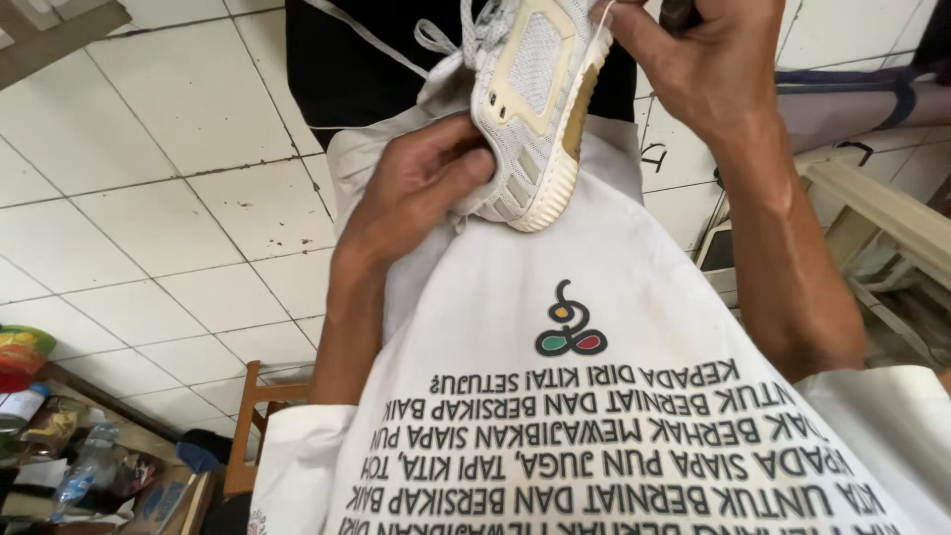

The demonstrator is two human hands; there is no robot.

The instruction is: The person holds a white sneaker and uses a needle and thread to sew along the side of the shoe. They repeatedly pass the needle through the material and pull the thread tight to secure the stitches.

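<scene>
A white mesh sneaker (530, 94) with cream trim and a pale gum sole is held up above my lap, its grey laces trailing off to the left. My left hand (416, 183) grips the shoe's lower end, fingers curled around it. My right hand (693, 64) pinches the sole edge at the shoe's upper right and holds a thin thread or needle there; a dark tool handle (677, 12) pokes out behind it. My white shirt (594, 396) with black lettering and a small emblem fills the lower frame.
White floor tiles (168, 198) spread to the left. A small wooden stool (253, 416) stands near my left elbow. Bottles and packets (69, 456) clutter the lower left corner. A pale bench or frame (872, 208) runs along the right.
</scene>
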